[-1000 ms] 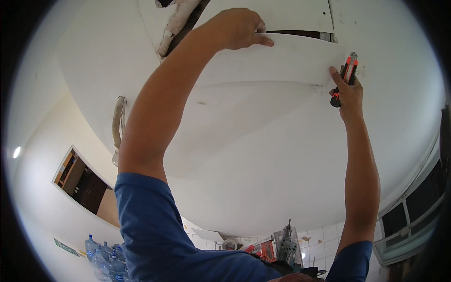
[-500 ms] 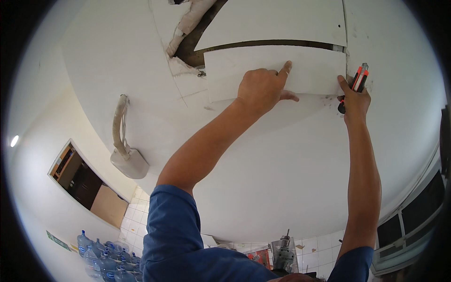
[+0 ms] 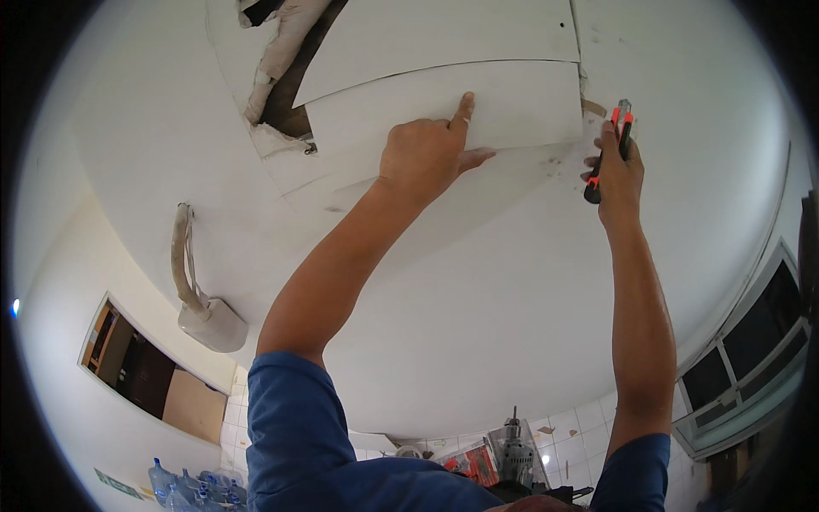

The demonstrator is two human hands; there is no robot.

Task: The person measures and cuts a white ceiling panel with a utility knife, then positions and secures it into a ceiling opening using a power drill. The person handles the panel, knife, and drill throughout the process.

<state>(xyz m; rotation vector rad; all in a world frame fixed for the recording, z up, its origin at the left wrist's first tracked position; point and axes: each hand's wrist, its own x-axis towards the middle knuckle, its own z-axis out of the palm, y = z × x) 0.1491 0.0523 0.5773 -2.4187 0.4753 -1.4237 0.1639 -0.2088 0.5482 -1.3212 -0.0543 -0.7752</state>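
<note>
I look up at a white ceiling with a cut-out opening. My left hand [image 3: 426, 154] presses flat against a loose white ceiling panel [image 3: 503, 107], fingers spread, index finger pointing up. A second white panel [image 3: 444, 38] overlaps above it. My right hand [image 3: 616, 166] is raised at the panel's right edge and grips a red and black utility knife [image 3: 607, 149], its tip pointing toward the ceiling. To the left of the panels a dark gap [image 3: 286, 94] with ragged torn edges shows.
A white ceiling fitting with a curved pipe [image 3: 200, 299] hangs at the left. Below are a dark doorway [image 3: 136, 367], several blue water bottles [image 3: 192, 486], a window [image 3: 751, 358] at the right, tiled wall and a power tool [image 3: 512, 448] at the bottom.
My left hand slid from the panel's upper edge down and rightward onto its face, toward the knife hand. The view shifted, showing more of the opening.
</note>
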